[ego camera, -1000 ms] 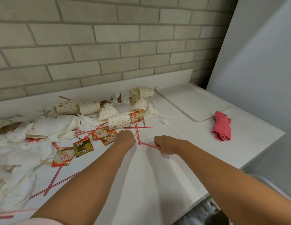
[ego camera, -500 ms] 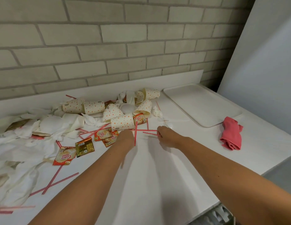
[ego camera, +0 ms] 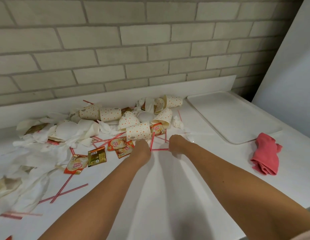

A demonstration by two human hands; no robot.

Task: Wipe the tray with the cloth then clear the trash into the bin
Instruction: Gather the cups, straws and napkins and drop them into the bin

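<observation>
Two bare forearms reach across a white counter [ego camera: 164, 196] toward a spill of rubbish heaped against a pale brick wall [ego camera: 150, 49]. At the near edge of the mess the left hand [ego camera: 142, 149] has its knuckles to the camera and its fingers curled under. Its fingertips are hidden, so whether it holds anything cannot be told. Just beside it, the right hand [ego camera: 178, 146] is also curled, its fingers pinching the end of a red-and-white striped straw [ego camera: 160, 149] that lies flat between the two hands. A second straw [ego camera: 152, 141] stands nearly upright in the view along the left hand's inner edge. Beyond the hands, orange-dotted paper cups [ego camera: 137, 130] lie tipped on their sides, some crushed, around a white plastic lid [ego camera: 145, 116]. Creamer sachets [ego camera: 117, 143] and a dark gold packet [ego camera: 96, 156] are scattered to the left, with more straws [ego camera: 64, 193] crossing one another nearer the camera. Crumpled white napkins [ego camera: 38, 153] cover the far left of the counter. The white tray [ego camera: 233, 118] sits at the counter's back right corner, apart from the rubbish, with nothing on it. The pink cloth [ego camera: 265, 155] lies bunched on the counter just in front of the tray's near corner, to the right of the right forearm and untouched by either hand.
</observation>
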